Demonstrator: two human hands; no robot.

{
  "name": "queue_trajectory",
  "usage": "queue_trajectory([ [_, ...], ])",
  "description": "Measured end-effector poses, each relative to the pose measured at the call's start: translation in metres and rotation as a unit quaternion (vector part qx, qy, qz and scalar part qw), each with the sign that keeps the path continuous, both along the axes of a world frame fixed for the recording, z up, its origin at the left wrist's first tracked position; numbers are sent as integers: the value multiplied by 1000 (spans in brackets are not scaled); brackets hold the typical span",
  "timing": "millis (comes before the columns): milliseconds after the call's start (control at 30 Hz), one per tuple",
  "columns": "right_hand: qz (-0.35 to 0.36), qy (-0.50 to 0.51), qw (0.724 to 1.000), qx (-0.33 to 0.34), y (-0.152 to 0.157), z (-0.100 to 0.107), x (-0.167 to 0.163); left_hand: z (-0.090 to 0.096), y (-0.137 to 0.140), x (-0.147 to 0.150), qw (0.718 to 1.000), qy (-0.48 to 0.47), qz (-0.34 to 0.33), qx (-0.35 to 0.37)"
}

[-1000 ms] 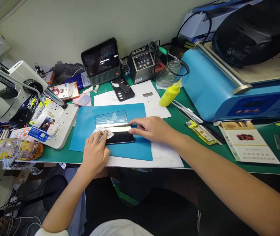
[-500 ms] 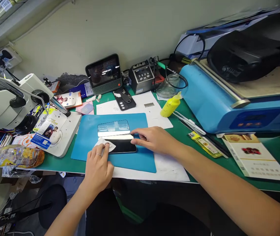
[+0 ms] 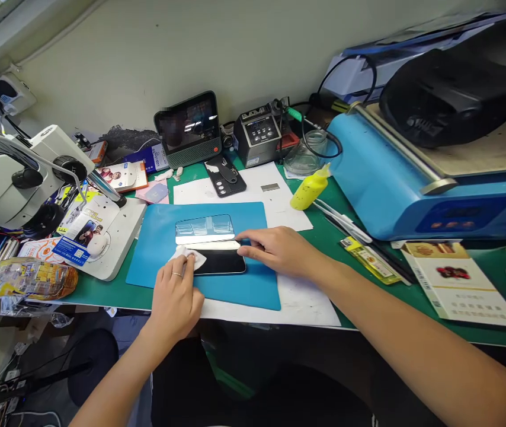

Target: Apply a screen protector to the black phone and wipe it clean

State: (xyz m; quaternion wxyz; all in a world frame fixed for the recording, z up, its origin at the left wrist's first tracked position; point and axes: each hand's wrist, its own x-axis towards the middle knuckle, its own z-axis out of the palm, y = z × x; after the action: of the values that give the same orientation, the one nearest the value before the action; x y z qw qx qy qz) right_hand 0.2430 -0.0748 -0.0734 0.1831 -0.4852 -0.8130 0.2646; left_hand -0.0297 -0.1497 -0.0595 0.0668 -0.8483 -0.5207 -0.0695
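A phone (image 3: 221,263) with a dark, glossy screen lies flat on the blue mat (image 3: 253,290). My left hand (image 3: 177,290) pinches a white wipe (image 3: 196,260) and presses it on the phone's left end. At the other end, my right hand (image 3: 275,249) steadies the phone, thumb and forefinger at its right edge. Just behind the phone, a clear glass sheet (image 3: 205,227) with a dark outline lies on the mat, reflecting light; it looks like a screen protector. My left fingers partly cover the wipe.
A microscope (image 3: 57,154) stands left, beside a drink bottle (image 3: 26,279). Behind the mat are a black phone case (image 3: 225,178), a smart display (image 3: 188,130) and a soldering station (image 3: 257,137). To the right are a yellow squeeze bottle (image 3: 310,188), tweezers (image 3: 342,218) and a blue machine (image 3: 413,190).
My left hand has shifted the wipe slightly on the phone's left end. My right hand keeps its place at the right edge. The view has shifted a little.
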Motion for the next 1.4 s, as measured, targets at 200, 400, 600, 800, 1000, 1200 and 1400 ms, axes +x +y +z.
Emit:
queue_trajectory([
  [200,-9,3,1000,24,2,-9,-1,-6,14,28,1000,-12,0,0],
  [400,-3,7,1000,26,2,-12,1,-7,-15,14,999,-42,-18,-16],
  [600,-3,1,1000,16,2,-9,0,-5,9,10,1000,-22,16,-16],
  [800,-1,-5,1000,18,3,-5,-1,-11,-6,40,999,-23,-29,-33],
  [1000,-5,-8,1000,0,3,0,-1,-12,-1,18,1000,-28,9,-2],
  [1200,-2,-10,1000,3,4,-1,-1,-21,1,28,999,-25,32,10],
  [1400,7,5,1000,26,4,-8,1,-22,-3,87,997,-38,-44,-55],
])
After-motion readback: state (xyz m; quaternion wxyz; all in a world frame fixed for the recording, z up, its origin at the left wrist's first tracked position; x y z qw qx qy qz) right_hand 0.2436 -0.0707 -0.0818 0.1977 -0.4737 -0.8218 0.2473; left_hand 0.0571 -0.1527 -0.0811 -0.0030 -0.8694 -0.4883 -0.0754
